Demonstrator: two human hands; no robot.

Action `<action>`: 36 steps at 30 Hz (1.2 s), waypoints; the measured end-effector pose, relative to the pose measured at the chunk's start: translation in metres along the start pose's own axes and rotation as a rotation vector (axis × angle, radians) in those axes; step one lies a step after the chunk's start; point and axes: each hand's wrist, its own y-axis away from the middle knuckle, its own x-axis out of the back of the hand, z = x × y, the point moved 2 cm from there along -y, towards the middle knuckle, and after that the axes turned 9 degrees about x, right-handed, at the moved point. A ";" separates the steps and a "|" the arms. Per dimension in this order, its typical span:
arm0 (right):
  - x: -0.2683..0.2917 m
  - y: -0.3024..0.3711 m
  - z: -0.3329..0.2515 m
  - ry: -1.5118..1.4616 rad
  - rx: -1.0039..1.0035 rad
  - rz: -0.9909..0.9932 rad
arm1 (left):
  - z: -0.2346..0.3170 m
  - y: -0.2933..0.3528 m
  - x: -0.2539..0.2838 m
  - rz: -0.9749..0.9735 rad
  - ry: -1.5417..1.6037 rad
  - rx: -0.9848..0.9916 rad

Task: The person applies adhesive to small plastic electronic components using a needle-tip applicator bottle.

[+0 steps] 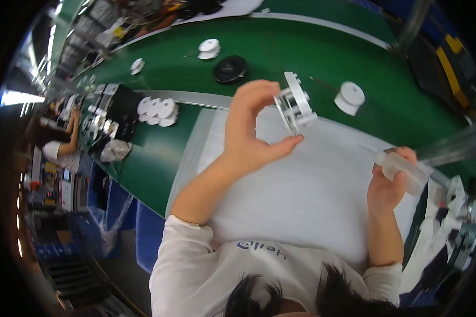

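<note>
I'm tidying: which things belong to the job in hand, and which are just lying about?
Apparently in use: white plastic part, left grip; translucent bottle, right grip.

Apparently lying about: black round object; clear bag; white spool-shaped pieces, possibly related.

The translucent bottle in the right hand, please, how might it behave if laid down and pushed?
The bottle would probably roll, given its rounded body. Its translucent wall suggests plastic, so it may be light and squeezable.

The table point(150, 177) is green, the sheet point(290, 206) plain white. The plastic part point(299, 101) and spools point(350, 97) are white, the bottle point(407, 174) cloudy white, the round dish point(230, 68) black, the shirt point(195, 264) off-white with blue lettering.
</note>
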 end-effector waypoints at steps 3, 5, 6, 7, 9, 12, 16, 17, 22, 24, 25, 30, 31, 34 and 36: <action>-0.011 0.001 -0.025 0.201 0.356 -0.259 | -0.012 0.025 -0.020 -0.043 -0.307 -0.224; -0.017 0.004 -0.038 0.305 0.485 -0.407 | -0.021 0.044 -0.030 -0.213 -0.490 -0.464; -0.022 0.006 -0.040 0.368 0.546 -0.499 | -0.022 0.049 -0.034 -0.234 -0.468 -0.451; -0.027 0.009 -0.042 0.427 0.604 -0.596 | -0.021 0.054 -0.038 -0.211 -0.499 -0.576; -0.032 0.012 -0.045 0.469 0.590 -0.619 | -0.019 0.060 -0.043 -0.141 -0.557 -0.725; -0.036 0.017 -0.043 0.491 0.613 -0.622 | -0.016 0.060 -0.040 -0.112 -0.538 -0.722; -0.040 0.020 -0.044 0.519 0.647 -0.597 | -0.015 0.064 -0.039 -0.085 -0.579 -0.733; -0.040 0.020 -0.044 0.510 0.659 -0.589 | -0.013 0.065 -0.040 -0.092 -0.580 -0.732; -0.044 0.018 -0.041 0.543 0.690 -0.586 | -0.012 0.066 -0.039 -0.105 -0.597 -0.747; -0.044 0.018 -0.040 0.558 0.706 -0.578 | -0.011 0.065 -0.039 -0.100 -0.606 -0.742; -0.044 0.017 -0.040 0.563 0.727 -0.581 | -0.011 0.064 -0.039 -0.100 -0.606 -0.741; -0.042 0.017 -0.039 0.580 0.781 -0.601 | -0.010 0.064 -0.039 -0.105 -0.621 -0.717; -0.043 0.017 -0.040 0.595 0.779 -0.609 | -0.010 0.063 -0.038 -0.102 -0.623 -0.716; -0.044 0.018 -0.041 0.613 0.760 -0.623 | -0.009 0.059 -0.036 -0.116 -0.601 -0.688; -0.043 0.018 -0.039 0.613 0.743 -0.627 | -0.007 0.055 -0.033 -0.176 -0.586 -0.602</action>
